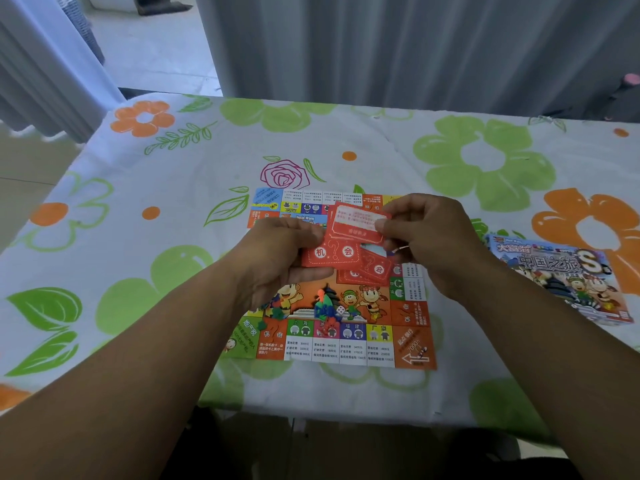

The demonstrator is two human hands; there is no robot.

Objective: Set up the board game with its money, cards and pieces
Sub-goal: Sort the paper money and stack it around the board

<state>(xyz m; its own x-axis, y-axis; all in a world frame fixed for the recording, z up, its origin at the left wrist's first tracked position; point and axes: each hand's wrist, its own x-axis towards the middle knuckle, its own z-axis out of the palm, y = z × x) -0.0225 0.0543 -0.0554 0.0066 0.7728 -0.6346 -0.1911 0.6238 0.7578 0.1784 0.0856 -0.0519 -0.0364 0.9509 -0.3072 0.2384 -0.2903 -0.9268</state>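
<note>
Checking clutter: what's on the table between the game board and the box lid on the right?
Head view: only bare flowered tablecloth between the game board and box lid.

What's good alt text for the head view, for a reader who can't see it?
A left hand and right hand hold orange cards above a game board on a floral tablecloth. Small pieces sit on the board; the game box lies to the right.

We count one square colourful paper game board [346,306], one glossy printed game box [568,282], one small white die [340,310], and several red paper cards [346,244], exact number unclear.
</note>
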